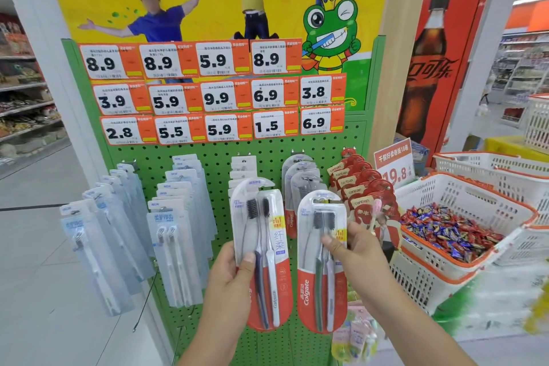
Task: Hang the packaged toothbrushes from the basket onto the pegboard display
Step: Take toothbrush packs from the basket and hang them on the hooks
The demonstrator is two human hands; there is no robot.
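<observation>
Shiny plastic toothbrush packs stood tall, heads at 12 o'clock: left hand [230, 273] gripped one pack [261, 249], right hand [353, 249] pinched another pack [320, 261].

Green pegboard [261, 154] stands upright, rows of packaged toothbrushes [184, 217] hanging off its hooks. Orange price tags [219, 98] crowd its top.

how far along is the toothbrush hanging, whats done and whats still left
Done: the green pegboard already carries several rows of hung packs. In hand: the left hand grips one Colgate pack and the right hand another, both upright before the board. Left: getting these two onto hooks. The supply basket isn't identifiable, so the remaining count is unknown.
</observation>
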